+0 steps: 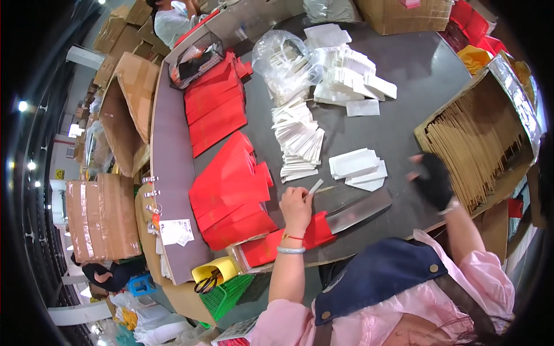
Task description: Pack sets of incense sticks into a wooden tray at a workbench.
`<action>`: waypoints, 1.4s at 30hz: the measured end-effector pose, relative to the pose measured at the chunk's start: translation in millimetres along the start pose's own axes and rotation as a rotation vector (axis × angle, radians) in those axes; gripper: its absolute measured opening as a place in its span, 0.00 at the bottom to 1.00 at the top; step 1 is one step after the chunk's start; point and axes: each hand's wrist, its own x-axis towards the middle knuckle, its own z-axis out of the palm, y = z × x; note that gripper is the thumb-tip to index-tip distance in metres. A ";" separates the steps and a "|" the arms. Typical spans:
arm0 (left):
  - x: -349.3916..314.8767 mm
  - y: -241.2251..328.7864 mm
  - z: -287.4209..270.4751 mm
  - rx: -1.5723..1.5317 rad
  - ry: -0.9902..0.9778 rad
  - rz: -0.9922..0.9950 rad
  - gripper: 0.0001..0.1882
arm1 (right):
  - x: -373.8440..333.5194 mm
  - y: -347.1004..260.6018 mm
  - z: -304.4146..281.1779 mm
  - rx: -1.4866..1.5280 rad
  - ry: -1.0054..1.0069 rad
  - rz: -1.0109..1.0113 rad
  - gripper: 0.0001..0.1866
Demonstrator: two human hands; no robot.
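My left hand [296, 206] pinches a small white strip [315, 186] between its fingertips, above the table's near edge. Under that wrist lies a long red sleeve or bag [265, 248], and a flat grey, shiny strip [360, 210] sticks out of its right end. My right hand [433, 181], in a black fingerless glove, is beside the carton of brown cardboard sheets [473, 144]; its fingertips are apart and hold nothing visible. Ahead of my left hand lies a row of white slips [298, 138]. A few white folded slips [359, 167] lie between my hands.
Stacks of red bags [228, 184] fan out at the left. Farther back are a clear plastic bag [283, 57] of slips and a white pile [349, 72]. A yellow holder [216, 268] with scissors hangs at the front left corner. Another person [173, 23] is at the far left.
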 end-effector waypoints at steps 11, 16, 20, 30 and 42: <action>56.7 78.3 32.4 -0.244 0.130 0.384 0.18 | -79.6 208.1 -120.7 -0.612 0.140 0.390 0.15; 53.9 69.1 40.0 -0.232 0.069 0.330 0.17 | -70.0 185.0 -115.3 -0.642 0.135 0.409 0.12; 51.6 75.0 40.5 -0.237 0.114 0.327 0.12 | -92.6 227.2 -116.9 -0.753 0.045 0.487 0.20; -9.3 81.4 -13.7 -0.345 -0.402 0.135 0.12 | -38.2 54.7 -73.9 0.111 0.098 0.262 0.10; -69.4 61.2 -6.7 -0.070 -0.110 0.240 0.36 | -18.8 -26.7 79.1 0.121 -0.383 -0.403 0.13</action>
